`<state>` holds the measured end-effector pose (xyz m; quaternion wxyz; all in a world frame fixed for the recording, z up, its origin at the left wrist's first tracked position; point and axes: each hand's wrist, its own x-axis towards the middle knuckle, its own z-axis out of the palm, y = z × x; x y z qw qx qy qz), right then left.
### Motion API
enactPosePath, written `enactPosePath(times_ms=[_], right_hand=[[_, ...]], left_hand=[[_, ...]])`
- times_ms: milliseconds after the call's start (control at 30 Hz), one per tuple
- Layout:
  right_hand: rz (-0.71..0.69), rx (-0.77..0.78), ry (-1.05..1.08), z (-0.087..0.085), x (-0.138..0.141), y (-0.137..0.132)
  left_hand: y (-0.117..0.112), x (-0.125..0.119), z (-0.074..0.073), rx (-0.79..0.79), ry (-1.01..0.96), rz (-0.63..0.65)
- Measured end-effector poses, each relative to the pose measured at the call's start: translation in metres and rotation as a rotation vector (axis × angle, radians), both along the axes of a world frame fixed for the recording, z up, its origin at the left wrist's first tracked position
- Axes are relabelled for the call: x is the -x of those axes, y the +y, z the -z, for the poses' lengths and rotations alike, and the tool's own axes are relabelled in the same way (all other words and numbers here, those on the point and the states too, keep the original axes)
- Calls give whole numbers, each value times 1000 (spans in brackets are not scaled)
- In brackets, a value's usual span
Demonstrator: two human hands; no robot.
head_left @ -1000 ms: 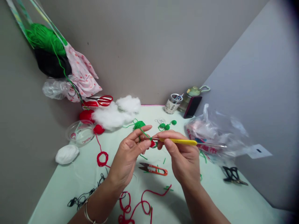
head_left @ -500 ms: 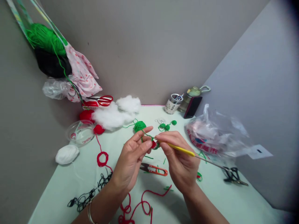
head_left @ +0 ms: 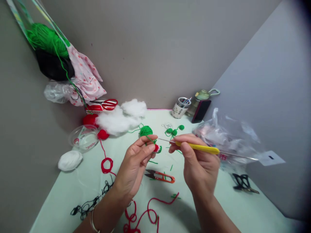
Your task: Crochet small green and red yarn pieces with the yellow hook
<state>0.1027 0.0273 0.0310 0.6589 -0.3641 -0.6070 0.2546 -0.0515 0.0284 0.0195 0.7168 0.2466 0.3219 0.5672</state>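
Left hand (head_left: 133, 160) clamped on small crocheted piece (head_left: 157, 148), green yarn (head_left: 151, 139) strung across that hand, probably for tension. Right hand (head_left: 200, 161) grips yellow hook (head_left: 198, 147), tip just beside piece, likely for control. Snips (head_left: 155, 174) between hands, probably for easy reach.

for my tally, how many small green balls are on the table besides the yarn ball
3: a left ball, a middle ball and a right ball, clustered in front of the can; the right hand could hide more.
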Motion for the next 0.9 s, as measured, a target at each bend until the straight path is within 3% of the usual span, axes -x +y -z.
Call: enactPosePath(times_ms=[100,300,900], right_hand=[[-1,-10,49,1,-2,1],[-53,-62,-74,-3,-1,1],[-15,-60,-129,-4,0,-2]], left_hand=[[1,2,0,-1,-12,-21],[0,0,-1,-10,-9,4],[0,1,0,-12,-40,7]])
